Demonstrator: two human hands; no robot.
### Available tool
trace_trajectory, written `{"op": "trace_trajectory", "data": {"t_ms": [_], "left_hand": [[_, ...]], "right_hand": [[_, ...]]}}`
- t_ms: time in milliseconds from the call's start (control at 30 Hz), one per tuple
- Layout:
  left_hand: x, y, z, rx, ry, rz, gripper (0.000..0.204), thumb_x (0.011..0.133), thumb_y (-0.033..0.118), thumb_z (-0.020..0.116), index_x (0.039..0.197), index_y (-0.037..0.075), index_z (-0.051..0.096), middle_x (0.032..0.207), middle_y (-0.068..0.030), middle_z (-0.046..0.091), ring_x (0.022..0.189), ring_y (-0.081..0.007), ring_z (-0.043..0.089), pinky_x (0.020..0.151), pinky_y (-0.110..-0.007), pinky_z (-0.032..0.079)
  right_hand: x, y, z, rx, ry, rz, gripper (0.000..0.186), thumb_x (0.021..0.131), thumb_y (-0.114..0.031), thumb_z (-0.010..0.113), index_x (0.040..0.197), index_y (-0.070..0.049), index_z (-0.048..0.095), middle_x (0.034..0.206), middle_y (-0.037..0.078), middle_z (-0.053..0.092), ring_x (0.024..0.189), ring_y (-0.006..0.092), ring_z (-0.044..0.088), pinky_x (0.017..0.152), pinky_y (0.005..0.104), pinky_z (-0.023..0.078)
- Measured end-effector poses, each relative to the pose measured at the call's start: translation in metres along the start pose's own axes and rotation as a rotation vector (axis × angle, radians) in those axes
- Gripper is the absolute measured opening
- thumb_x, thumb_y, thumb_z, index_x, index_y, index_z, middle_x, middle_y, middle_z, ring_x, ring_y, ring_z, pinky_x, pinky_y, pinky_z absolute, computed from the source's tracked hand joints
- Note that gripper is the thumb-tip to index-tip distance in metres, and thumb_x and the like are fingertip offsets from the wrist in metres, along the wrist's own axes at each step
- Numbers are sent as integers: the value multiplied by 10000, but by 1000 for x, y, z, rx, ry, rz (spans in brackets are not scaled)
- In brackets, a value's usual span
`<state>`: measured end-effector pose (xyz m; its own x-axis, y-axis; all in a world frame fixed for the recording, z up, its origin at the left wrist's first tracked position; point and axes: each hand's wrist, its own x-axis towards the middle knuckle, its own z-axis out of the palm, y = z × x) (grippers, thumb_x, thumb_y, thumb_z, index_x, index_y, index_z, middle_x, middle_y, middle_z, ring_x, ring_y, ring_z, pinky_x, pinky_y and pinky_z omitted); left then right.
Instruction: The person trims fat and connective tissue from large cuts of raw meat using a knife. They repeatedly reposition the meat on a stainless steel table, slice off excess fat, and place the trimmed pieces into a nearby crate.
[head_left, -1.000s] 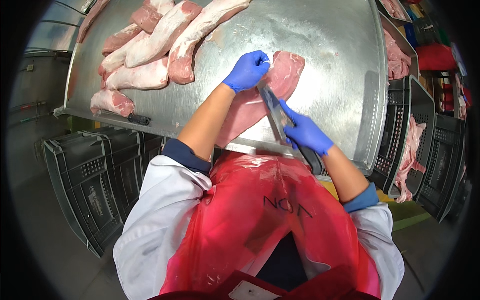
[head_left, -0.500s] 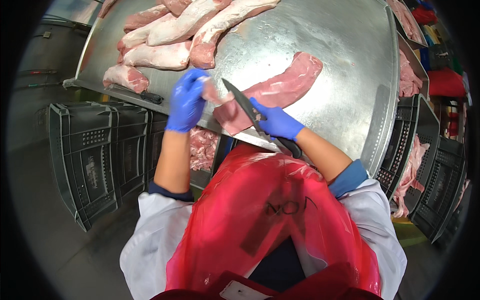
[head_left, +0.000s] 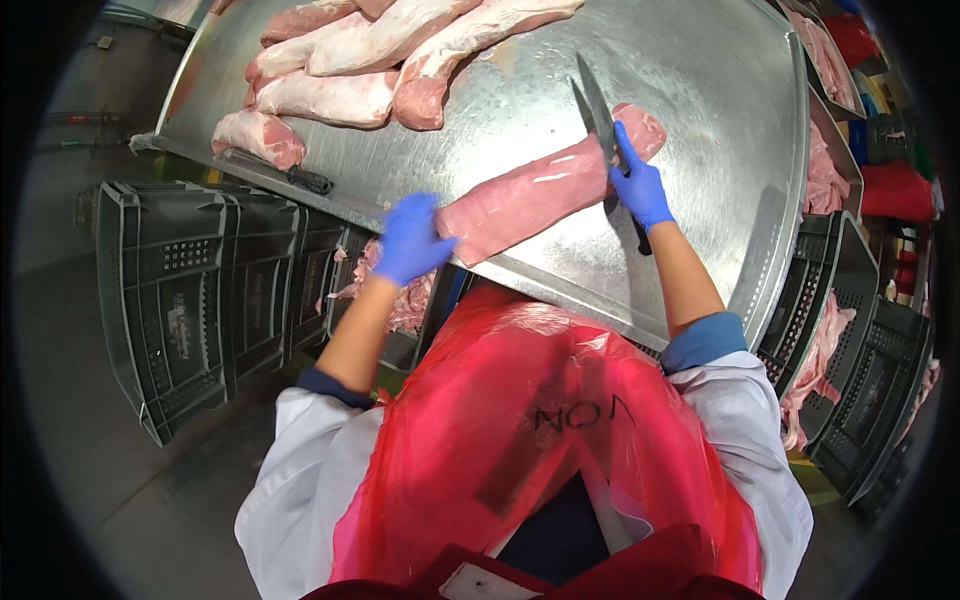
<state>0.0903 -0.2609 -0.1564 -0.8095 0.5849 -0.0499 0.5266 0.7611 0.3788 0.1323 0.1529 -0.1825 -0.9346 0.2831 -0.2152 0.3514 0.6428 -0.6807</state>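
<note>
A trimmed pink pork loin (head_left: 530, 198) lies slantwise on the steel table. My right hand (head_left: 642, 190), gloved in blue, grips a knife (head_left: 598, 105) beside the loin's far right end. Its blade points away from me, and its dark handle shows below the glove. My left hand (head_left: 412, 240), also in a blue glove, is at the loin's near left end, over the table's front edge. Motion blurs its fingers, but the thumb stands apart and no meat shows in it. Below that hand, meat trimmings (head_left: 412, 305) fill a crate.
Several untrimmed loins (head_left: 385, 45) are heaped at the table's far left. A dark-handled tool (head_left: 308, 180) lies by the near left edge of the steel table (head_left: 700, 200). Black crates (head_left: 175, 300) stand at left; more crates (head_left: 850, 345) with meat are at right.
The pale strip in my left hand is gone from it, and that hand has moved down and right. My right hand has carried the knife rightward to the loin's far end.
</note>
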Motion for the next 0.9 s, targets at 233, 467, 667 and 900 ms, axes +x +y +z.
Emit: {"op": "trace_trajectory", "data": {"t_ms": [233, 467, 667, 900], "left_hand": [[93, 123, 53, 209, -49, 80, 926, 668, 321, 764, 1432, -28, 372, 1240, -213, 513, 1087, -377, 544, 910, -505, 458], [127, 113, 47, 35, -246, -156, 813, 662, 285, 754, 1346, -11, 431, 1161, -228, 557, 1058, -411, 581, 895, -511, 500], [181, 24, 43, -661, -201, -231, 830, 702, 371, 806, 1345, -30, 469, 1284, -242, 583, 1172, -340, 612, 986, -457, 507], [265, 225, -51, -1164, -321, 90, 750, 871, 327, 742, 1435, -53, 426, 1331, -125, 558, 1178, -208, 555, 995, -346, 468]], "right_hand": [[40, -19, -4, 5, 130, -193, 738, 896, -124, 580, 1571, -288, 329, 996, 268, 679, 907, 359, 705, 843, 425, 535], [-87, -47, 13, -325, -287, -23, 830, 897, -53, 470, 1616, -257, 109, 879, 308, 679, 806, 481, 668, 778, 554, 519], [-158, -2, 9, -91, -302, -29, 739, 934, -108, 500, 1601, -224, 204, 878, 288, 683, 761, 499, 644, 742, 557, 524], [-254, 66, -52, 361, -158, 185, 795, 923, -84, 596, 1611, -198, 214, 1201, 133, 686, 1001, 285, 708, 903, 362, 542]]}}
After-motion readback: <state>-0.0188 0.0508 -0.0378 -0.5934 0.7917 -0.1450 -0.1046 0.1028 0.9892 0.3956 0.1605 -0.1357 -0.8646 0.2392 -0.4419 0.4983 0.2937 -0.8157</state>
